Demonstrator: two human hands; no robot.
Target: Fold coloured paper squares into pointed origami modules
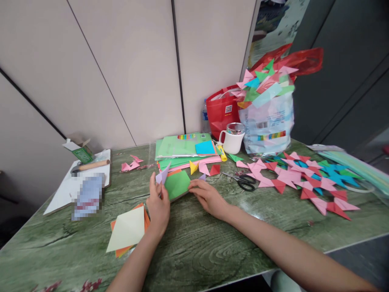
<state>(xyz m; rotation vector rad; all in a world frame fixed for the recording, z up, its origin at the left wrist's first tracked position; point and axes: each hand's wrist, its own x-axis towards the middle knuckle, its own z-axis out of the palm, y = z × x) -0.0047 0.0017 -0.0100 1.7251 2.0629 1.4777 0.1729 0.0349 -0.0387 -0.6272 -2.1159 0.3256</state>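
A stack of square paper with a green sheet (178,185) on top lies between my hands, an orange edge showing beneath the green. My left hand (159,207) is at its left side, fingers closed on a lilac folded paper piece (163,174) that points upward. My right hand (209,198) has its fingertips pinched at the right corner of the green sheet. Just beyond the stack lie a yellow folded piece (193,167), a red folded piece (214,169) and a pink one. Cream and orange square sheets (127,229) lie beside my left wrist.
Black-handled scissors (245,182) and many joined pink and red folded pieces (288,174) lie to the right. Behind stand a white mug (233,140), a filled paper bag (269,125) and a red bag (221,111). A hammer (91,165) rests on a white board at left.
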